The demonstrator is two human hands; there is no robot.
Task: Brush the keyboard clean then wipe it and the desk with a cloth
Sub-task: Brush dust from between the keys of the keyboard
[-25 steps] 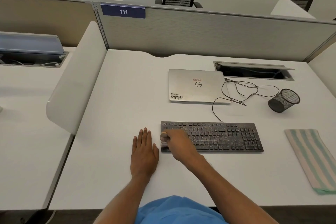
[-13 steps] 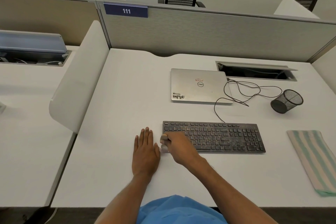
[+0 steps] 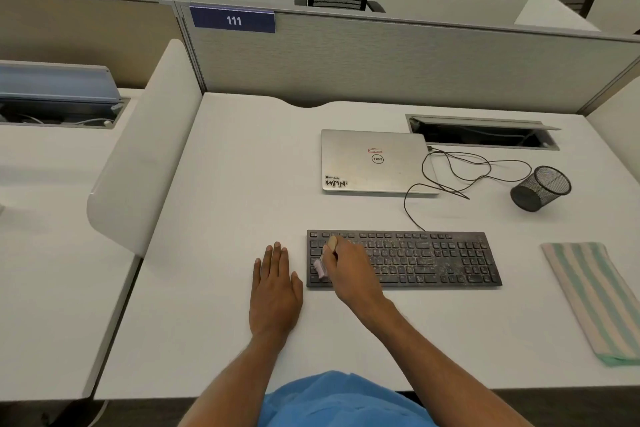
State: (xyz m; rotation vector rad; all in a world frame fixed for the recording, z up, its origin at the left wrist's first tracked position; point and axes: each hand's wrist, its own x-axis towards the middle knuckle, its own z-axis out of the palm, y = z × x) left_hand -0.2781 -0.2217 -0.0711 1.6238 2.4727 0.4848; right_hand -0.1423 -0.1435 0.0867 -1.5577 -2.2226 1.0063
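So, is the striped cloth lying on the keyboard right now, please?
No, the striped cloth lies flat on the desk, right of the keyboard and clear of it.

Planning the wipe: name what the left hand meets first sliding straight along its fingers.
Probably nothing: left hand has bare desk ahead, passing left of the laptop, until the partition.

The left hand [image 3: 275, 288] lies flat, palm down, fingers straight, at lower centre. Just right of it, the right hand [image 3: 349, 274] curls its fingers round a small wooden-handled brush [image 3: 331, 243], forearm entering from lower right.
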